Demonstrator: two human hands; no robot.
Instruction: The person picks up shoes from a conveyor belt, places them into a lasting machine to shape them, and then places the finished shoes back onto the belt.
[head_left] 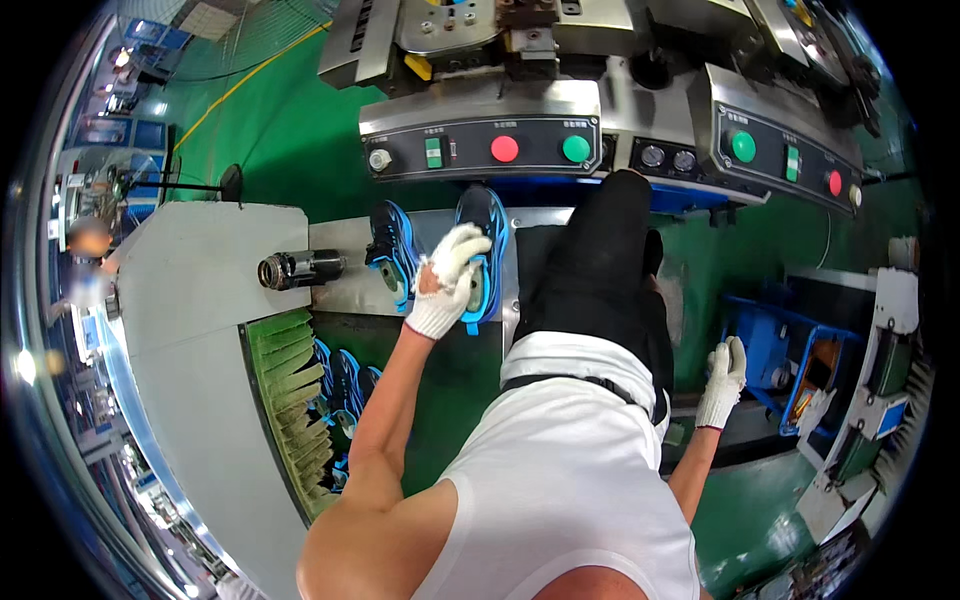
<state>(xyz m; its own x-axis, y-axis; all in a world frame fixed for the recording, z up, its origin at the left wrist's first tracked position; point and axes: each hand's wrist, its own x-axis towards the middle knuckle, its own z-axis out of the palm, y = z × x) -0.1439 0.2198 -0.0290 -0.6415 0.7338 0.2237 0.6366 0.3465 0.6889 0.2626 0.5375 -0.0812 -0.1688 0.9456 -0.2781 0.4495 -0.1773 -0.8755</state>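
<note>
My left hand (446, 283), in a white knit glove with a torn patch, grips a dark blue shoe (481, 212) with bright blue trim near its heel end. The fingers curl over the shoe's upper and hide part of it. A second shoe (391, 240) of the same kind lies just to its left, toe pointing away from me. Both rest on a metal shelf (345, 232). My right hand (722, 385), also gloved in white, hangs out to the right with fingers stretched and holds nothing. It is nearest a blue cart.
Ahead stands a machine with two control panels (480, 140) of red and green buttons. A black bottle (300, 268) lies left of the shoes. More shoes (345, 390) sit by a conveyor opening with green strips (285, 395). The blue cart (785, 350) stands at right.
</note>
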